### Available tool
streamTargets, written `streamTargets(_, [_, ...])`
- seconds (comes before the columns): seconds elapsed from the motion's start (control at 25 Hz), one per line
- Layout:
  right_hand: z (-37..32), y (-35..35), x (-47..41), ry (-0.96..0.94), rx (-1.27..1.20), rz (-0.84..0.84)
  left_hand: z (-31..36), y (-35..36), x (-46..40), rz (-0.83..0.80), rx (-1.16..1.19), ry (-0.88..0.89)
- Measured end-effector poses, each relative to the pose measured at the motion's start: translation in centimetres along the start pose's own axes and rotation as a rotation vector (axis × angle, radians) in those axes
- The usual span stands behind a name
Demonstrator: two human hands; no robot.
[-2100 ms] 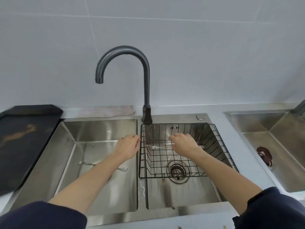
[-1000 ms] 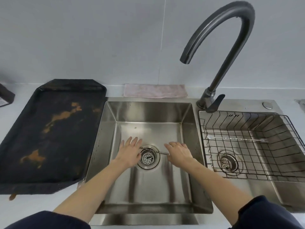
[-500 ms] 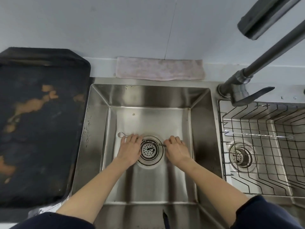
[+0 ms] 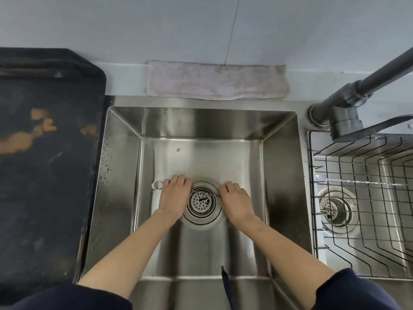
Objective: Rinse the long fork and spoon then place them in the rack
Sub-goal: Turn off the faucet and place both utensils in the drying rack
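Note:
A long spoon [image 4: 202, 193] with a thin twisted handle lies across the drain [image 4: 202, 203] on the floor of the left sink basin [image 4: 201, 121]. Its bowl [image 4: 156, 185] pokes out to the left of my left hand [image 4: 174, 195]. That hand's fingers curl down over the spoon near the bowl. My right hand [image 4: 234, 201] has its fingers curled over the handle's other end. The long fork [image 4: 362, 181] lies across the black wire rack [image 4: 357, 220] in the right basin. No water runs from the faucet [image 4: 344, 113].
A dark stained tray [image 4: 44, 153] lies on the counter to the left of the sink. A pinkish cloth [image 4: 216, 81] lies folded behind the basin against the wall. The faucet's base and lever stand between the two basins at the back right.
My hands moved from the rack to the left basin and came down on the spoon. Their fingers have curled over it, and my view has dropped closer to the sink.

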State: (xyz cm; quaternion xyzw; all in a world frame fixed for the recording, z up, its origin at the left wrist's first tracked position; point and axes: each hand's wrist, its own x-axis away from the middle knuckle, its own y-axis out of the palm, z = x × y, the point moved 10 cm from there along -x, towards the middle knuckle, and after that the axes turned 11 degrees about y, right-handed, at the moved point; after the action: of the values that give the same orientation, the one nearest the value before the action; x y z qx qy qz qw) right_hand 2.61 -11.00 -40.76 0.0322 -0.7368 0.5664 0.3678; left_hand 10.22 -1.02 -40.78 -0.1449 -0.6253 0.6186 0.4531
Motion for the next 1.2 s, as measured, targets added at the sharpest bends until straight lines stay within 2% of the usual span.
streamTargets(0.2, [-0.1,-0.8,1.2,-0.032,0.011,-0.015,0.8,-0.9,1.5,0.043,0.048,0.032])
streamTargets(0.32, [-0.4,-2.4,2.6,-0.062,0.024,0.01,1.2,-3.1,2.6,0.134,0.088,0.047])
streamTargets(0.4, [-0.6,-3.7,3.6,-0.078,0.037,0.044,1.6,-4.1,3.1,0.115,0.079,0.049])
streamTargets(0.64, [-0.4,-8.1,7.4,-0.098,0.054,0.177,3.6,-9.9,5.8,0.235,-0.07,0.137])
streamTargets(0.8, [0.4,-10.7,9.7,-0.093,0.022,0.268,5.1,-13.0,7.9,0.269,-0.004,0.131])
streamTargets(1.2, [3.3,-14.3,15.7,-0.114,0.031,0.49,9.7,-16.7,12.2,0.346,-0.079,0.145])
